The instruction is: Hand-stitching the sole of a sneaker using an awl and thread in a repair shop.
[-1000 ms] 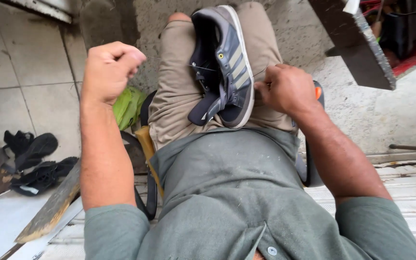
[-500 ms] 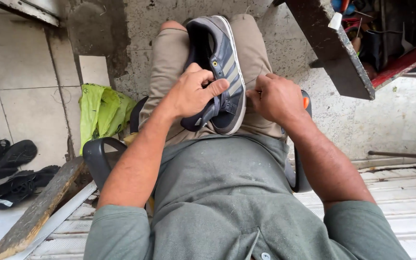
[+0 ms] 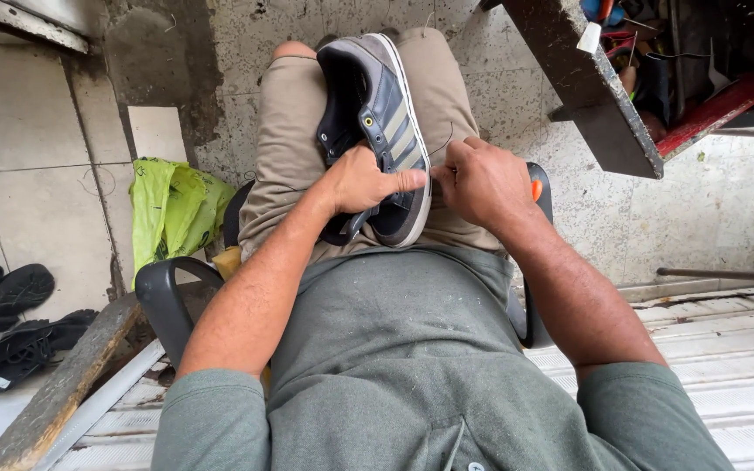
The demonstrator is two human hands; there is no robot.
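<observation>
Seated person, viewed from above the lap. A grey and navy sneaker (image 3: pixel 377 131) with pale side stripes lies lengthwise on the thighs, toe pointing away from the body, sole edge turned toward the right hand. The left hand (image 3: pixel 361 181) rests on the heel end of the sneaker, its fingers (image 3: pixel 399 181) curled over the upper and pressing it down, thumb extended toward the sole edge. The right hand (image 3: pixel 480 181) sits just beside the sneaker's white sole edge, its fingers (image 3: pixel 448 166) pinched together on a thin dark thread (image 3: pixel 443 139) that rises from the shoe; whether a needle is also held cannot be told. An orange object (image 3: pixel 536 188) shows just behind the right hand, mostly hidden. Left of the left-hand fingers, on the tiled floor, lies a crumpled green bag (image 3: pixel 172 205); further left, black sandals (image 3: pixel 6 323). Up and right of the right-hand fingers stands a dark wooden toolbox (image 3: pixel 595 96) holding assorted tools.
</observation>
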